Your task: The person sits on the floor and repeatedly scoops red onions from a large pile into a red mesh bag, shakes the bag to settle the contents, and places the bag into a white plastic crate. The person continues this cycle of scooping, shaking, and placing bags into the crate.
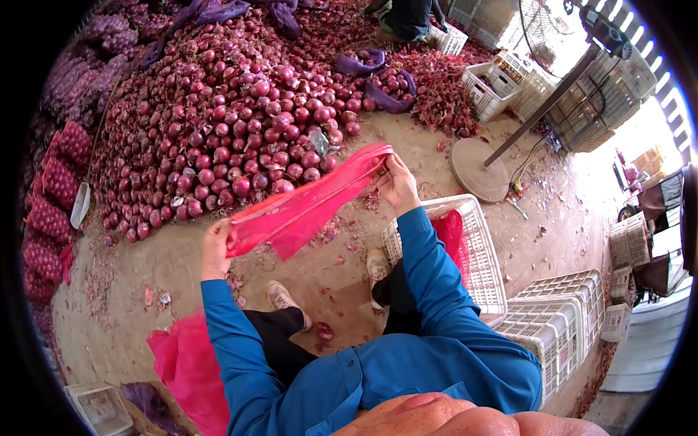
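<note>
A red mesh bag [305, 207] is stretched between my two hands at about waist height, above the floor. My left hand [216, 248] grips its lower left end, and my right hand [395, 182] holds the upper right end. The cloth hangs in folds, with a loose corner pointing down. Beyond it rises a large heap of red onions [240, 125]. Under my right forearm stands a white plastic crate [485, 261] with red mesh bags [451, 234] inside. More red mesh material [188, 370] lies beside my left leg.
Filled mesh sacks [60, 180] are stacked at the left. A round-based fan stand [480, 169] is at the right, near stacked crates [594, 103]. White crates [551, 327] stand by my right side. Another person [406, 22] works at the back among onion skins [441, 98].
</note>
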`<state>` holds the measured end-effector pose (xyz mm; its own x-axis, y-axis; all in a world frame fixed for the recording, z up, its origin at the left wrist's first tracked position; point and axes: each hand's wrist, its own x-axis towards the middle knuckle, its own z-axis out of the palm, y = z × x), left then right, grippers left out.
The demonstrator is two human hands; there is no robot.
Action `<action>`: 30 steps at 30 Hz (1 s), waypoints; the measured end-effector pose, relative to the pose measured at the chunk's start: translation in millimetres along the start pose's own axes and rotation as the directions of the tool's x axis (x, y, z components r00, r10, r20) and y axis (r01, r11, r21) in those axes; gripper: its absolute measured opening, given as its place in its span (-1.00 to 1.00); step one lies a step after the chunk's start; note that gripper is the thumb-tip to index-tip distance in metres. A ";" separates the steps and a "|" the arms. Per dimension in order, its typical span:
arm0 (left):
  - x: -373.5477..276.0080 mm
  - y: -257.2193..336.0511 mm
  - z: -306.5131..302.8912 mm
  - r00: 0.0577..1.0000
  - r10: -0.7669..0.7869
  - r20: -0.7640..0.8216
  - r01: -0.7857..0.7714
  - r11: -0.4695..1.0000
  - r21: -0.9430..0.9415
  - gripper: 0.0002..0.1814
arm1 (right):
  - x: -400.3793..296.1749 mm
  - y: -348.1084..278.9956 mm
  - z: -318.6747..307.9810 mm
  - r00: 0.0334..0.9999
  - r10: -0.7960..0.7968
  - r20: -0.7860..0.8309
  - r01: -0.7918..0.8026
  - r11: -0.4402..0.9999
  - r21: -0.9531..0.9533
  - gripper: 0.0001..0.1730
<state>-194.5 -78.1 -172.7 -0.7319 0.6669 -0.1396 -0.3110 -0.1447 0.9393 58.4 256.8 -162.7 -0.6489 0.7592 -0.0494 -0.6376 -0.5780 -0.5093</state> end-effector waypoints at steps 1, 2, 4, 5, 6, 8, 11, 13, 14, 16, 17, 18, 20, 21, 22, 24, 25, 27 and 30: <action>0.2 -1.8 8.7 0.993 -0.058 0.102 0.051 0.996 0.075 -0.82 | 3.7 -4.1 -6.4 1.000 0.011 -0.024 -0.011 0.999 0.030 -0.77; -1.9 2.5 12.1 0.964 -0.098 0.247 0.111 0.993 -0.040 -0.85 | 7.0 -8.1 -13.0 0.999 0.023 -0.047 -0.020 0.998 0.060 -0.78; -11.5 20.0 25.1 0.978 -0.018 0.208 0.129 0.836 -0.534 -0.82 | 1.1 -11.9 -8.9 0.997 0.066 -0.046 -0.061 0.994 0.093 -0.79; -12.8 23.1 27.7 0.985 0.011 0.173 0.121 0.669 -0.733 -0.80 | -0.7 -12.2 -7.5 0.994 0.103 -0.019 -0.102 0.994 0.036 -0.80; -8.2 29.0 26.4 0.930 0.136 0.342 0.243 0.471 -0.848 -0.77 | -3.4 -12.7 -4.3 0.990 0.141 0.005 -0.141 0.990 -0.022 -0.80; -9.1 29.0 32.9 0.999 0.035 0.036 0.011 0.549 -0.836 -0.75 | -7.6 -9.5 3.8 0.984 0.177 0.027 -0.173 0.979 -0.110 -0.82; -3.7 20.4 31.2 0.974 0.120 -0.194 -0.206 0.826 -0.524 -0.85 | -3.0 -9.8 -2.1 0.983 0.174 0.054 -0.169 0.982 -0.090 -0.84; 3.1 8.4 25.6 0.907 0.331 -0.261 -0.333 0.942 0.036 -0.89 | -1.0 -9.6 -5.7 0.986 0.149 0.068 -0.147 0.988 -0.039 -0.84; 7.0 1.5 8.2 0.874 0.419 -0.246 -0.274 0.844 0.461 -0.90 | -2.1 -8.8 -3.6 0.990 0.127 0.064 -0.126 0.992 -0.019 -0.84; 12.4 -4.1 5.2 0.841 0.431 -0.327 -0.232 0.833 0.502 -0.90 | -4.1 -10.8 1.8 0.996 0.072 0.054 -0.068 0.995 -0.072 -0.83; 15.4 -7.4 2.8 0.821 0.438 -0.367 -0.209 0.828 0.521 -0.91 | -5.5 -10.4 4.6 0.998 0.041 0.053 -0.034 0.990 -0.138 -0.82; 20.6 -9.9 -3.1 0.795 0.463 -0.391 -0.273 0.850 0.451 -0.91 | -7.4 -9.6 7.8 0.999 0.011 0.053 0.000 0.979 -0.203 -0.80; 23.5 -16.2 -16.6 0.784 0.392 -0.482 -0.261 0.912 0.317 -0.88 | -12.7 -8.4 15.1 0.992 -0.030 0.121 0.079 0.902 -0.424 -0.77; 23.6 -16.3 -20.0 0.777 0.353 -0.521 -0.257 0.934 0.249 -0.87 | -15.0 -7.1 19.5 0.986 -0.045 0.159 0.123 0.844 -0.521 -0.75; 23.9 -17.8 -23.2 0.765 0.347 -0.542 -0.273 0.938 0.215 -0.84 | -17.3 -5.2 25.7 0.985 -0.076 0.153 0.162 0.693 -0.703 -0.74; 24.5 -17.9 -22.2 0.727 0.301 -0.617 -0.295 0.948 0.115 -0.86 | -16.9 0.7 25.2 0.971 -0.120 0.207 0.239 0.426 -0.873 -0.76; 24.6 -16.0 -19.0 0.710 0.274 -0.649 -0.308 0.949 0.064 -0.87 | -16.2 3.3 23.7 0.962 -0.137 0.237 0.267 0.272 -0.925 -0.78; 13.5 0.1 0.0 0.648 0.133 -0.750 -0.199 0.980 0.002 -0.87 | -14.7 8.3 21.8 0.961 -0.138 0.238 0.260 0.176 -0.949 -0.84; 21.0 -13.6 -35.6 0.749 0.028 -0.662 -0.313 0.896 -0.315 -0.86 | -17.0 17.1 22.4 0.925 -0.158 0.345 0.351 0.011 -0.936 -0.86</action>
<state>-227.3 -88.2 -199.6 -0.9584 0.0110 -0.2853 -0.2407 -0.5688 0.7864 49.3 227.3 -151.3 -0.6426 0.6907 0.3317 0.1537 0.5403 -0.8273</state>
